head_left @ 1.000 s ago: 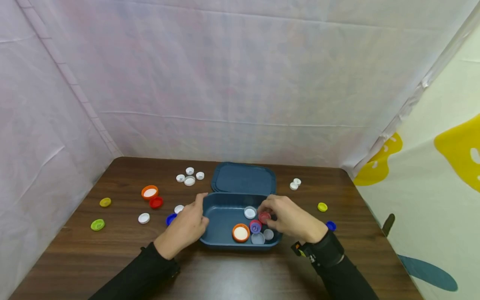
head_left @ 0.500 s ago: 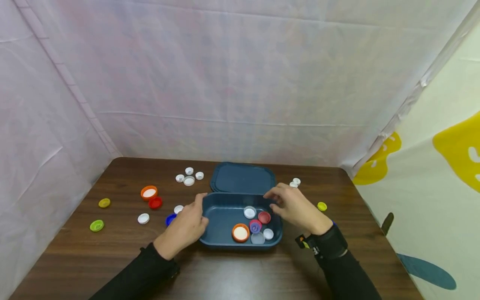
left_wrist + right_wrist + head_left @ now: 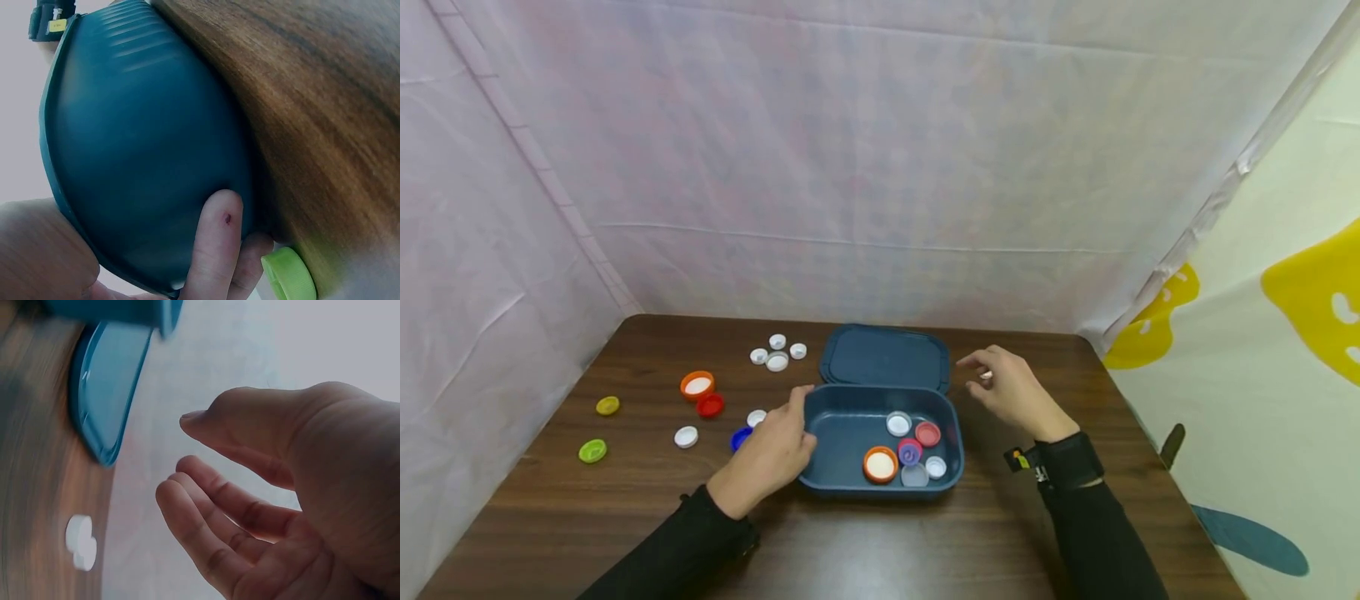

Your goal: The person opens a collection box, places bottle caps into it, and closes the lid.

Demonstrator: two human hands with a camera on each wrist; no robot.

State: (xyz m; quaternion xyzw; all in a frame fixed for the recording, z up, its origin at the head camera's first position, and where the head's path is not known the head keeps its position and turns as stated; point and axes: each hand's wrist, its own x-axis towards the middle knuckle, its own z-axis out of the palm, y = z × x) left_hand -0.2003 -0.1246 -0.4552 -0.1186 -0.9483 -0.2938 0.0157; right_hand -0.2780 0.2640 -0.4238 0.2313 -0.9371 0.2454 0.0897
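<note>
My left hand grips the left end of a dark blue plastic box. In the left wrist view its fingers lie against the box's outer wall. Inside the box, toward the right, are an orange-rimmed cap, a pink-red cap, a purple cap and several white or clear caps. My right hand hovers right of the box, holding nothing, thumb and fingers apart. Two white bottle caps stand on the table near it; in the head view the hand mostly hides them.
The matching blue lid lies behind the box. Left of the box, several loose caps lie on the wooden table, among them a red cap, a green cap and a yellow cap. A white cloth hangs behind.
My right hand let go of the pink-red cap in the box, rose and moved right and away toward the two white caps. The left hand stays on the box.
</note>
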